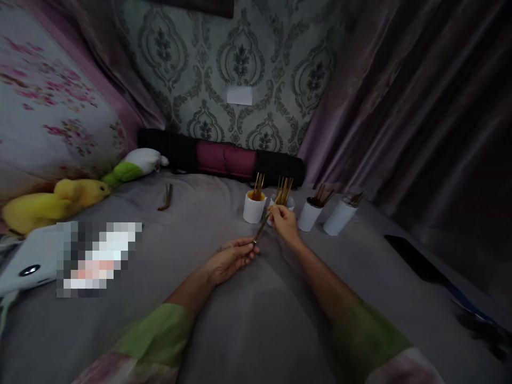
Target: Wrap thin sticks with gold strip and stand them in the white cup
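Note:
A thin golden-brown stick (262, 228), like an incense stick, slants between my two hands. My left hand (232, 261) is closed around its lower end, with the thumb on top. Near the upper end, my right hand (285, 221) pinches it between thumb and fingers. Just behind my right hand is a light cup (290, 204) with several similar sticks (285, 189) upright in it, partly hidden by the hand. To its left stands a white cup (254, 209) with a yellow inside and more sticks.
Two more white containers, a shorter one (310, 216) and a taller tilted-looking one (340, 217), hold darker sticks. A few sticks (167, 197) lie at left. Plush toys (52, 205), a white device (32, 261) and a dark flat object (416, 258) rest on the grey sheet (280, 320).

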Demonstrator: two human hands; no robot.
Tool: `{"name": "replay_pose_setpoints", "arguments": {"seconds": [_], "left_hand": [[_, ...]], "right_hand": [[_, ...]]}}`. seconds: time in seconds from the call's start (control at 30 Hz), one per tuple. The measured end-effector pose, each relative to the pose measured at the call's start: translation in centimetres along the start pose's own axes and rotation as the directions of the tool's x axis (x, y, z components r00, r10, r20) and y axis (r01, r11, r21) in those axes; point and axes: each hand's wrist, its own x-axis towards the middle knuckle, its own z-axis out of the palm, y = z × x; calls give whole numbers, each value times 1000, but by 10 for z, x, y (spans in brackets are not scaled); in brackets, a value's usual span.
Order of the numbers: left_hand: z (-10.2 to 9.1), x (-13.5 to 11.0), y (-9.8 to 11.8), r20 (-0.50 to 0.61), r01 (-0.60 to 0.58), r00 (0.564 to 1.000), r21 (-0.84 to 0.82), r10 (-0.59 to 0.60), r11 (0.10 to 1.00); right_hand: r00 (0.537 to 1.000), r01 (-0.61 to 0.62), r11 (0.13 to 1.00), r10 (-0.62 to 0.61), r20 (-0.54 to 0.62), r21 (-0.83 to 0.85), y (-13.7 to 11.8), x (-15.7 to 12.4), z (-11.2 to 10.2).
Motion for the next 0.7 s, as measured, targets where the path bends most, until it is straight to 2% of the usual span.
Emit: {"name": "replay_pose_setpoints", "arguments": {"seconds": [0.3, 0.53, 0.7], "left_hand": [[3, -3, 3, -7, 15, 1000, 1, -15, 1000], [3, -2, 3, -10, 12, 1000, 8, -12, 1000], [1, -2, 1, 9, 6, 1000, -14, -6, 1000]], "right_hand": [[1000, -19, 999, 19, -9, 43, -17, 24, -11], [1000, 5, 1000, -5, -24, 2, -22, 34, -21], [999, -43, 999, 43, -6, -2, -24, 37, -26]]}}
